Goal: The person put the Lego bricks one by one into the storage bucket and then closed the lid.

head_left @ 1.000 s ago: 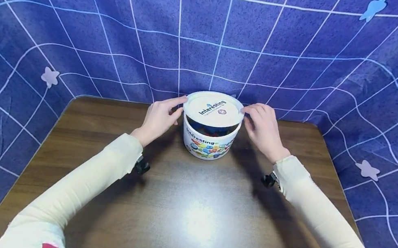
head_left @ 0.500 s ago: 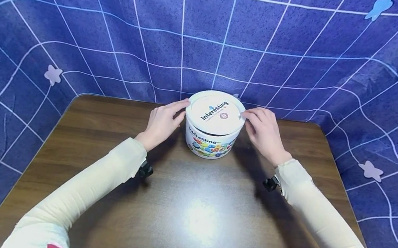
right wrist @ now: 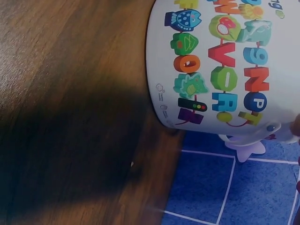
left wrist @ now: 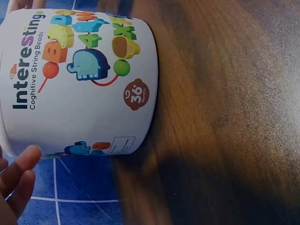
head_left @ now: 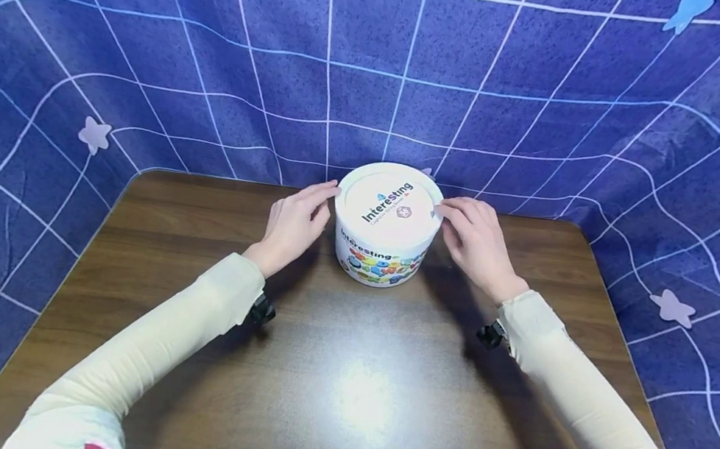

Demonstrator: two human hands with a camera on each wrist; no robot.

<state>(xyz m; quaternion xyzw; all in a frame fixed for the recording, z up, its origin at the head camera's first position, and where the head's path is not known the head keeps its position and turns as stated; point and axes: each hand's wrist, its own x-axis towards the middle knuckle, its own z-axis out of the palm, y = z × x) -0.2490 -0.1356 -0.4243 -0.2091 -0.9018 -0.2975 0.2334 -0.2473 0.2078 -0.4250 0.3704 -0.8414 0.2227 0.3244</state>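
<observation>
A round white tub printed with colourful beads and the word "Interesting" stands upright at the back of the table. Its white lid lies across the top, with no dark gap showing along the front. My left hand holds the lid's left edge; in the left wrist view its fingertips lie against the tub's side near the rim. At the opposite edge, my right hand grips the lid with bent fingers. Only a sliver of that hand enters the right wrist view. The tub's contents are hidden.
The brown wooden table reflects a bright light patch in front of the tub. A blue cloth with pale grid lines and stars hangs close behind and along both sides. A white handle hangs at the tub's side.
The lid's front edge has come down onto the tub, covering the dark opening and the coloured contents seen earlier. Both hands have stayed at the lid's edges.
</observation>
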